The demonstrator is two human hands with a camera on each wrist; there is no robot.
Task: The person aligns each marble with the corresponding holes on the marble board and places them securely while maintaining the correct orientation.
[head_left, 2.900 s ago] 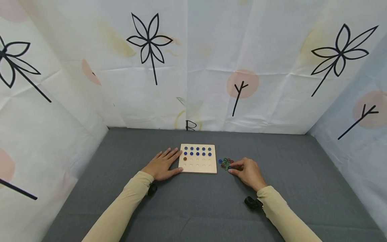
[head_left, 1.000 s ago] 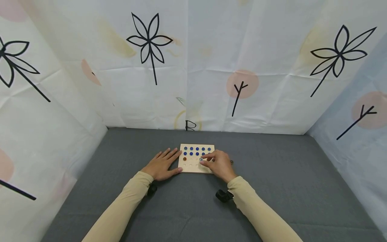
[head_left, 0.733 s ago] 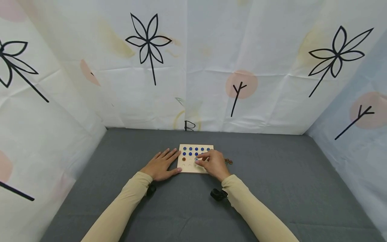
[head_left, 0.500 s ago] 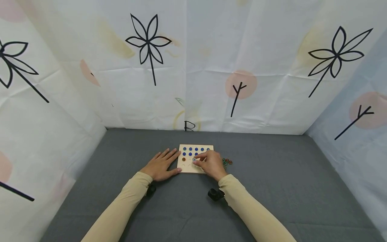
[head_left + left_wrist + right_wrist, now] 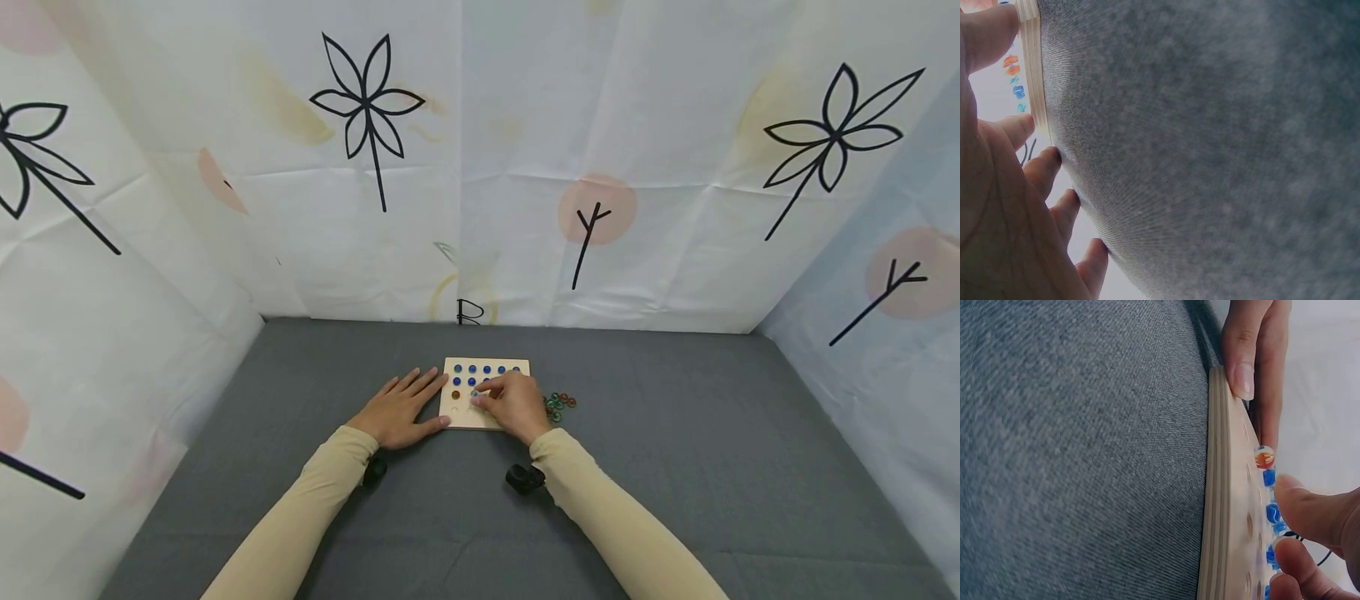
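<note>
A pale wooden board with rows of round hollows lies on the grey cloth. Blue marbles sit along its two back rows; the right hand hides some. One orange-brown marble fills the leftmost hollow of the third row. My left hand lies spread at the board's left side, its thumb on the near corner in the right wrist view. Between thumb and fingertip, my right hand pinches a small bluish glass marble over the third row, just right of the orange-brown one.
Several loose green and red-brown marbles lie close to the board's right side, partly behind the right hand. Grey cloth covers the table. White printed sheets stand behind and at both sides.
My right hand picked a marble from the loose group and carried it left over the board, sliding along the third row towards the orange-brown marble. The left hand stays put.
</note>
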